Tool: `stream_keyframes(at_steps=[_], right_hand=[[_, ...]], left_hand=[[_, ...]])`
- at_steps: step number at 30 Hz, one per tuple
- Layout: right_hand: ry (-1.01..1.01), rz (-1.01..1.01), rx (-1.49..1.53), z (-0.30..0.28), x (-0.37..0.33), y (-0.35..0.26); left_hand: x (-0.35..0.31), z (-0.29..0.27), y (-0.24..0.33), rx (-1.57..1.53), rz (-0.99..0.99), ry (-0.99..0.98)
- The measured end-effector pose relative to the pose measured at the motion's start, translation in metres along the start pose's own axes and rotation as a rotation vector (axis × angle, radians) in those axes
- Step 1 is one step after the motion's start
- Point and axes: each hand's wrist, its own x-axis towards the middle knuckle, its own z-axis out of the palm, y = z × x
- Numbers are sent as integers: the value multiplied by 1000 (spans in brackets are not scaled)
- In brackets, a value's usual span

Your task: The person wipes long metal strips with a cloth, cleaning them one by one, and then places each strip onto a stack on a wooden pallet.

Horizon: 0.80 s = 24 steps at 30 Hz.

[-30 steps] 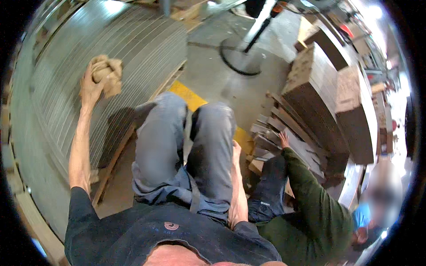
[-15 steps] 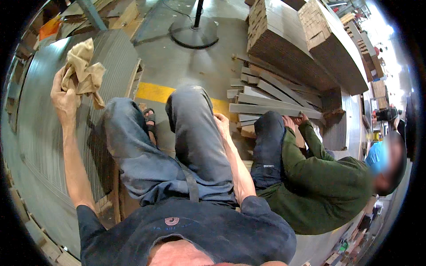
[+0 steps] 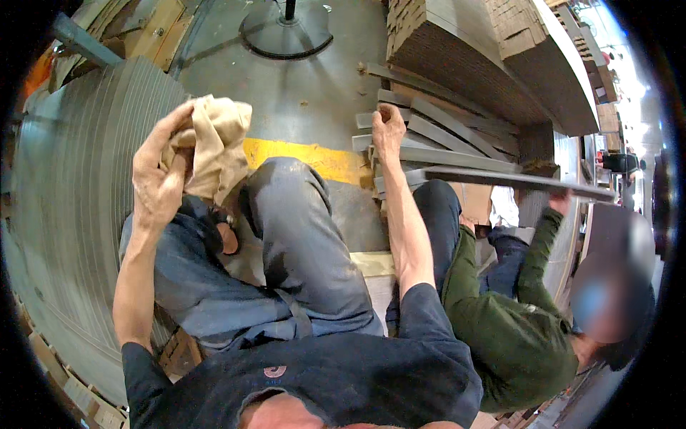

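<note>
A: Start at the grip. What has the left one got?

B: The left hand (image 3: 158,184) is clamped on a tan cloth (image 3: 223,143), thumb and fingers closed round one side while the rest bunches and hangs loose.

A: Good enough hold?

B: Fair. I'd fold that loose part into a thicker pad, so fabric sits between fingertips and any hard edge, and no corner can snag.

A: And the right?

B: The right hand (image 3: 388,130) is out by the left-hand ends of the grey strips (image 3: 451,156), fingers curled. I can't tell whether they've closed on one. A strip is probably best pinched by its flat faces, edges kept off the skin.

A: Where's the cloth, exactly?

B: Raised near the trouser legs (image 3: 304,236), just beside the ridged grey stack (image 3: 78,161).

A: Anything farther out to mind?

B: The co-worker's hand (image 3: 559,204) holds up a dark strip (image 3: 518,179). Its free end points toward the right forearm (image 3: 404,214), so I'd keep that arm well clear.
</note>
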Motion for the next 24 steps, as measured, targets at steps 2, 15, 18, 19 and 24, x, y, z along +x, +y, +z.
stream_keyframes(at_steps=[2, 15, 18, 19, 24], right_hand=[[-20, -210, -275, 7, 37, 8], [-487, -146, -1151, -44, 157, 138], [-508, -269, -1183, -43, 165, 139], [-487, -306, -1156, -44, 164, 138], [-230, -625, -806, -23, 157, 19]], left_hand=[[0, -2, 2, 33, -70, -9], [-8, -24, -11, 307, -240, 98], [-6, -25, -11, 238, -306, 132], [-7, -28, -14, 248, -282, 108], [-13, -27, -12, 70, -232, 105]])
